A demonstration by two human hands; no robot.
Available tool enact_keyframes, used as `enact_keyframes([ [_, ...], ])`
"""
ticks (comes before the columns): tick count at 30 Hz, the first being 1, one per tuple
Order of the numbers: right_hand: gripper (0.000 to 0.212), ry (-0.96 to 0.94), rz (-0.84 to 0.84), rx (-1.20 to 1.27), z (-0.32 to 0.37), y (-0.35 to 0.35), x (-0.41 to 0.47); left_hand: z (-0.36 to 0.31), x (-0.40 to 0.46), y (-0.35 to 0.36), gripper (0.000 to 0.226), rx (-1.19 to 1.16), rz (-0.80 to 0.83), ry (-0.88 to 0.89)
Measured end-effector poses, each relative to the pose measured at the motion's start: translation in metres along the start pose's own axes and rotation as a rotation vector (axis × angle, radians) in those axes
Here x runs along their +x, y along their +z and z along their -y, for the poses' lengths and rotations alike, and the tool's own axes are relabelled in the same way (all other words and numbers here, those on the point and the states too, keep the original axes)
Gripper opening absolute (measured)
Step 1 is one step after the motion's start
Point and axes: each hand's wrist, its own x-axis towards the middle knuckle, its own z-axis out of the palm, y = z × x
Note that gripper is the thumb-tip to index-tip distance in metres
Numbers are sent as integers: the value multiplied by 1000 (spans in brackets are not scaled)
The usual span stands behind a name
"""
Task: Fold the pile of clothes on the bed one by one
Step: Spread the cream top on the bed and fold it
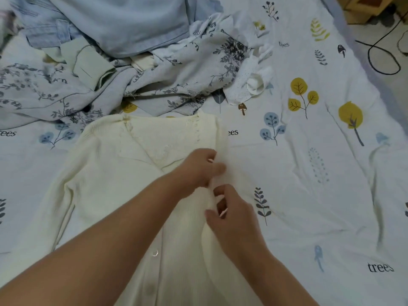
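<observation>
One garment in hand — the pile waits.
Both grips, left hand (199, 167) and right hand (229, 212), pinch the cream cardigan's (123, 173) right edge, flat on the bed (309, 173); the unfolded pile (110, 51) lies beyond — most work likely remains.

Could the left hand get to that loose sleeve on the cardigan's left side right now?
Probably yes: the left hand pinches the cardigan's right edge, but the sleeve lies uncovered on the sheet.

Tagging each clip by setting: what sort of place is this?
Most likely a home bedroom: a bed sheet printed with trees, a heap of unfolded clothes, and a cream cardigan spread flat.
</observation>
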Motion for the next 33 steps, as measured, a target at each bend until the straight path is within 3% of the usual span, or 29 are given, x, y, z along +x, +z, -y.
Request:
enact_keyframes([
  [5, 27, 11, 274, -414, 4, 17, -4, 6, -5, -53, 10, -298, -122, 20],
  [8, 27, -37, 310, -402, 11, 34, -9, 21, -6, -79, 15, -349, -266, -19],
  [11, 30, -66, 339, -205, 23, 62, -10, 49, -6, -88, 13, -127, -417, -90],
  [14, 48, -68, 534, -117, 34, 89, -9, 64, -14, -90, 30, 80, -424, -150],
  [16, 48, -70, 626, -159, 38, 93, -2, 69, -23, -91, 35, 130, -414, -155],
  [18, 37, -46, 501, -142, 40, 83, 15, 77, -33, -94, 38, 241, -402, -189],
  [20, 29, -7, 258, -79, 45, 66, 38, 84, -46, -97, 38, 298, -354, -252],
  [22, 28, -44, 55, -165, 50, 50, 67, 89, -61, -96, 29, 348, -275, -318],
  [24, 32, -88, -45, -285, 51, 42, 99, 95, -75, -93, 23, 439, -173, -393],
  [26, 42, -135, -73, -406, 52, 43, 129, 103, -86, -86, 16, 422, -63, -481],
  [29, 52, -157, 31, -570, 54, 54, 157, 116, -100, -81, 18, 282, 45, -545],
  [33, 32, -167, 137, -747, 49, 61, 176, 126, -117, -91, 33, 62, 42, -497],
])
